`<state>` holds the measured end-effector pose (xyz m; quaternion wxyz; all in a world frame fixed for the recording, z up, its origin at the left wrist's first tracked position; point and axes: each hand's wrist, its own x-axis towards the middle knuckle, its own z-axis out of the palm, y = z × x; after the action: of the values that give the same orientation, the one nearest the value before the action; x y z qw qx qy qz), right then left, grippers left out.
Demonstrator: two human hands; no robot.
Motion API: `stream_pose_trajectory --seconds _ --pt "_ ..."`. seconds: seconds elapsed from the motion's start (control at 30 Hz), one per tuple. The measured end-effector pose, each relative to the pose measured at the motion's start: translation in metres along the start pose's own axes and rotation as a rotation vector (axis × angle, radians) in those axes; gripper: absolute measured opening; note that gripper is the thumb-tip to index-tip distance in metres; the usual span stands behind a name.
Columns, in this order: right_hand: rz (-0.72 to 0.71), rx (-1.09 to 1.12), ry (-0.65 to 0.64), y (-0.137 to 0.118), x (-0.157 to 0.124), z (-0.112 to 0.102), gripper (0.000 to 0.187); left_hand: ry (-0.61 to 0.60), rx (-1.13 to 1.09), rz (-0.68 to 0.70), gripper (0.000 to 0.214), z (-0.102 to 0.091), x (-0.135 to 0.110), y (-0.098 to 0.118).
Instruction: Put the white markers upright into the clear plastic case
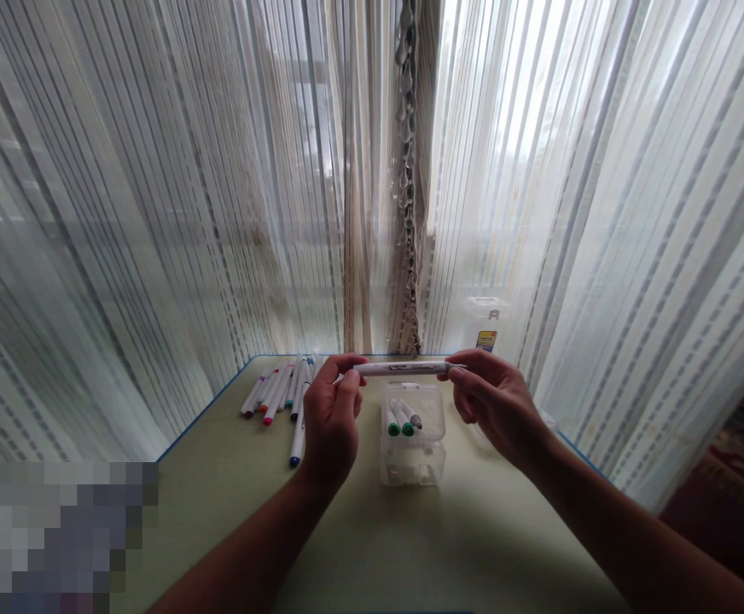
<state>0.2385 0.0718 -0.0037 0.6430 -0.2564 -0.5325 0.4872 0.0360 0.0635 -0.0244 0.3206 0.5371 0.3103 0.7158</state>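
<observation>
A white marker (403, 368) with a printed label is held level between my two hands, above the table. My left hand (335, 409) pinches its left end; my right hand (491, 392) pinches the right end, and the fingers hide both tips. Below the marker sits a clear plastic case (434, 418) with its lid part open. Two green-ended markers and one grey-ended marker (416, 421) lie in it. Left of my left hand is a loose pile of white markers (276, 394) with ends in several colours. A blue-ended marker (296, 443) lies close to my left wrist.
A tall clear plastic container (485, 320) with a yellow and blue label stands at the back right of the pale green table (372, 546). Sheer striped curtains (154, 170) hang behind the table, with a beaded string (409, 153) in the middle.
</observation>
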Motion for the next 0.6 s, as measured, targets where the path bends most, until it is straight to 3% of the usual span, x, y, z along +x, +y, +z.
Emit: stream_pose_trajectory --seconds 0.6 --pt "-0.010 0.015 -0.007 0.0044 0.0002 -0.0033 0.019 -0.012 0.020 -0.011 0.019 -0.0008 -0.0015 0.0011"
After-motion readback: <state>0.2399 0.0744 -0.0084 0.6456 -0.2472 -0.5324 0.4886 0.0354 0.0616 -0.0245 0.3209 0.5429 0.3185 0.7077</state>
